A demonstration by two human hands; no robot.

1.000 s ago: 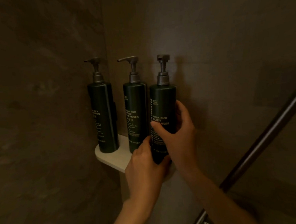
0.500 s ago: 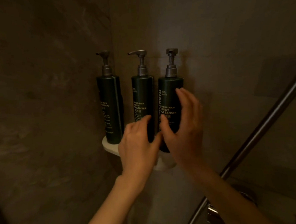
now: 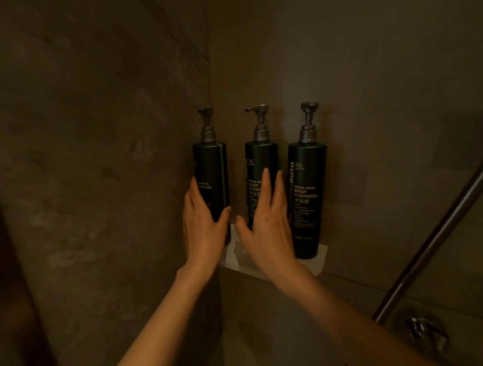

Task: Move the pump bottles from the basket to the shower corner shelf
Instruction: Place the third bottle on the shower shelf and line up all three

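Three dark green pump bottles stand upright in a row on the white corner shelf point(image 3: 321, 260). My left hand point(image 3: 203, 230) wraps the left bottle point(image 3: 212, 170) low down, fingers on its left side and thumb on its right. My right hand point(image 3: 266, 232) is spread flat in front of the middle bottle point(image 3: 261, 159), fingers pointing up, covering its lower half. The right bottle point(image 3: 308, 184), labelled body cleanser, stands free just right of that hand. No basket is in view.
Dark stone shower walls meet in the corner behind the bottles. A slanted metal rail point(image 3: 436, 236) crosses the right side, with a chrome fitting point(image 3: 424, 330) near its lower end.
Both hands have let go of the right bottle and shifted left. The left hand now grips the left bottle and the right hand is in front of the middle one.
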